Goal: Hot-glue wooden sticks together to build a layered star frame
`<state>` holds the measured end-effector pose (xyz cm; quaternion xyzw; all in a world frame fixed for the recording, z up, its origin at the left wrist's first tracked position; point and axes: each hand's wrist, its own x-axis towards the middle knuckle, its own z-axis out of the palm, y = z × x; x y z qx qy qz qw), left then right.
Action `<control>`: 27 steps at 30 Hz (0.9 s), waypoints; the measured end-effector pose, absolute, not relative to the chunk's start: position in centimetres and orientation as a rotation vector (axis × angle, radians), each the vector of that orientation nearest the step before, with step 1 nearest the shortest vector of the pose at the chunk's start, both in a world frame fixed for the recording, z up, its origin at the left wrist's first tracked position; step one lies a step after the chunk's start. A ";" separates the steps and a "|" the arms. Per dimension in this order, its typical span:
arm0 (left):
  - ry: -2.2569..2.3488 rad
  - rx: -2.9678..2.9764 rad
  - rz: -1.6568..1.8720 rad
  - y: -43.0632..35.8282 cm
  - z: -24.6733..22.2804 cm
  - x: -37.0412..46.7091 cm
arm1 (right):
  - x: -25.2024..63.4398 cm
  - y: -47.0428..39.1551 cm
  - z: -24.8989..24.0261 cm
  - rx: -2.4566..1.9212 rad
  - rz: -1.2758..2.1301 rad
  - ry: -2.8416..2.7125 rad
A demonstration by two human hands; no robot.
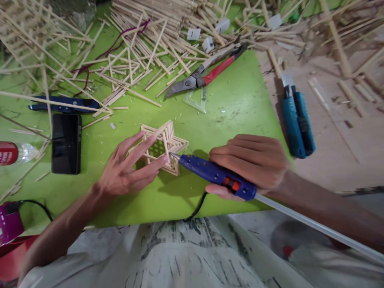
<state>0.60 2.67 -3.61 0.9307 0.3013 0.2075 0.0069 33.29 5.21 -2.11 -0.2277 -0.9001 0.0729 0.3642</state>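
A star-shaped frame of stacked thin wooden sticks stands on the green table in front of me. My left hand holds it from the left, fingers spread across its top and side. In my right hand is a blue hot glue gun, fingers closed round its body. The gun's metal nozzle meets the star's top edge at the right, close to my left fingertips. A long clear glue stick sticks out of the gun's rear end.
Red-handled pruning shears and a clear set square lie beyond the star. Loose wooden sticks cover the back. At left are a phone and bottle; at right, teal cutters on a wooden board.
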 end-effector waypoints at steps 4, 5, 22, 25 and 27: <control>0.938 2.914 0.648 2.7 -3.7 0.6 | 33.4 5.1 -2.1 -0.580 0.168 -2.317; 0.939 2.916 0.651 2.8 -3.7 0.6 | 33.4 5.1 -2.2 -0.586 0.168 -2.315; 0.930 2.910 0.659 2.8 -3.6 0.6 | 33.9 5.5 -2.2 -0.631 0.148 -2.281; 0.932 2.909 0.669 2.8 -3.7 0.6 | 33.9 5.6 -2.1 -0.626 0.141 -2.286; 0.946 2.902 0.665 2.7 -3.7 0.6 | 34.0 5.6 -2.1 -0.628 0.146 -2.289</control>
